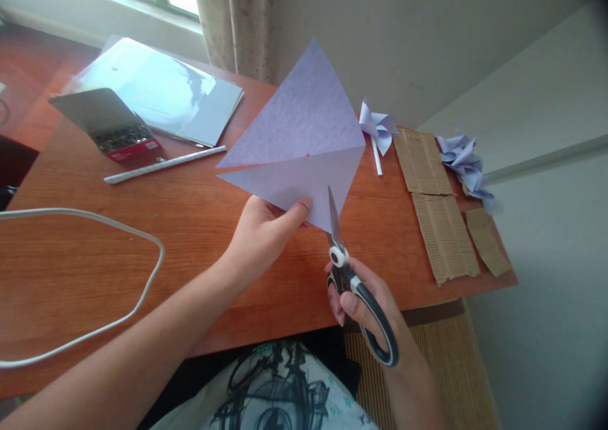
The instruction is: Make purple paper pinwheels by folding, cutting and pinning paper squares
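Nearest, at five o'clock, the right hand [363, 303] had its grip closed through the loops of black-and-white-handled steel scissors [354, 284], blades pointing up and meeting the lower corner of the pale lilac square paper sheet [301, 145]. At the centre, the left hand [263, 233] pinched that sheet's lower edge between thumb and fingers, holding it tilted above the reddish-brown wooden counter [190, 227]. A white cable [142, 290] looped at nine o'clock. Farther, at three o'clock, lay brown corrugated cardboard strips [444, 237]. At one o'clock sat a small lilac paper pinwheel [377, 126]; at eleven, an open red box of metal fasteners [123, 140].
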`<state>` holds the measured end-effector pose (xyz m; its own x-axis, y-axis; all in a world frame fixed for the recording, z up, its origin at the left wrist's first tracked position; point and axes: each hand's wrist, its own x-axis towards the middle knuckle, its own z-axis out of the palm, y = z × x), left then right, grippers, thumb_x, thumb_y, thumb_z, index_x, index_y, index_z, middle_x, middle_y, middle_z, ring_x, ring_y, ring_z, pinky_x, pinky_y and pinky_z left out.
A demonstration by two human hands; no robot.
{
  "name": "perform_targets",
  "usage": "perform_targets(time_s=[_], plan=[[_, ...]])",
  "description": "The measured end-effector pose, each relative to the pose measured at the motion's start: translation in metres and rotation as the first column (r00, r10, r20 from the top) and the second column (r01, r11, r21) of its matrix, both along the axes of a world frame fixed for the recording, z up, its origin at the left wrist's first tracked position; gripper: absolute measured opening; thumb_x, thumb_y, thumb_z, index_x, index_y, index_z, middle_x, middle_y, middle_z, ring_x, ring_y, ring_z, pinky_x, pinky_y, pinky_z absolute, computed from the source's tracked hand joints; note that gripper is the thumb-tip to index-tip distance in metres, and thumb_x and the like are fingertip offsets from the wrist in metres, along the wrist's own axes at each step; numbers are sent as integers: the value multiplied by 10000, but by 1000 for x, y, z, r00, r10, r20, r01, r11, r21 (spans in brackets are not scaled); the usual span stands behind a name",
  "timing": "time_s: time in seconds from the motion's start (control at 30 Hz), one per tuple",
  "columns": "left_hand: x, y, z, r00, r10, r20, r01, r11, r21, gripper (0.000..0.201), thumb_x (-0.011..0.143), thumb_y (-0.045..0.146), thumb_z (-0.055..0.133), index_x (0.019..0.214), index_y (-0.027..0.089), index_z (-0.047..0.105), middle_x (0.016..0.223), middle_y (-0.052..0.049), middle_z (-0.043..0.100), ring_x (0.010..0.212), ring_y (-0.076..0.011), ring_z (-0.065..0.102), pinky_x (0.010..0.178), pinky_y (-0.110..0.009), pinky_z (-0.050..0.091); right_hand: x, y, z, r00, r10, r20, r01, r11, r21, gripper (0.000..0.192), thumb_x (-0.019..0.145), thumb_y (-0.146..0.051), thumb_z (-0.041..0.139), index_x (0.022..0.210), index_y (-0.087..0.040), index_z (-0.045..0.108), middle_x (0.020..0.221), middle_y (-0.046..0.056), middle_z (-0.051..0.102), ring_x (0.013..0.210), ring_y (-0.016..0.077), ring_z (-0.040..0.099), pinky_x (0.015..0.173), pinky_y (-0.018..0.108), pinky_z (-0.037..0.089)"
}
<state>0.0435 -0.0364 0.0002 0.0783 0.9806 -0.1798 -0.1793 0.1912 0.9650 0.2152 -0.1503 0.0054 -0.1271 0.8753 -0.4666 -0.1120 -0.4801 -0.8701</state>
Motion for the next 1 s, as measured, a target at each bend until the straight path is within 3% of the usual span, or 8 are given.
perform_targets(time_s=[0.2, 1.0], plan=[[0, 1, -2, 1000, -5, 2, 5, 1000, 3, 147, 777, 254, 690, 676, 161, 636, 613, 6, 664, 582, -141, 636, 532, -211, 483, 6, -1, -6, 999, 53, -8, -53, 998, 16, 442, 814, -504, 764, 1149, -252, 623, 745, -25, 543, 575, 94, 489, 524, 205, 400], [-1, 1, -2, 1000, -8, 19, 8, 1000, 13, 151, 772, 254, 695, 677, 157, 629, 611, 11, 659, 562, -129, 621, 509, -204, 464, 1, 0, -3, 998, 24, 59, -24, 1000, -2, 432, 830, -502, 764, 1119, -218, 614, 767, -41, 517, 537, 60, 496, 488, 178, 447]])
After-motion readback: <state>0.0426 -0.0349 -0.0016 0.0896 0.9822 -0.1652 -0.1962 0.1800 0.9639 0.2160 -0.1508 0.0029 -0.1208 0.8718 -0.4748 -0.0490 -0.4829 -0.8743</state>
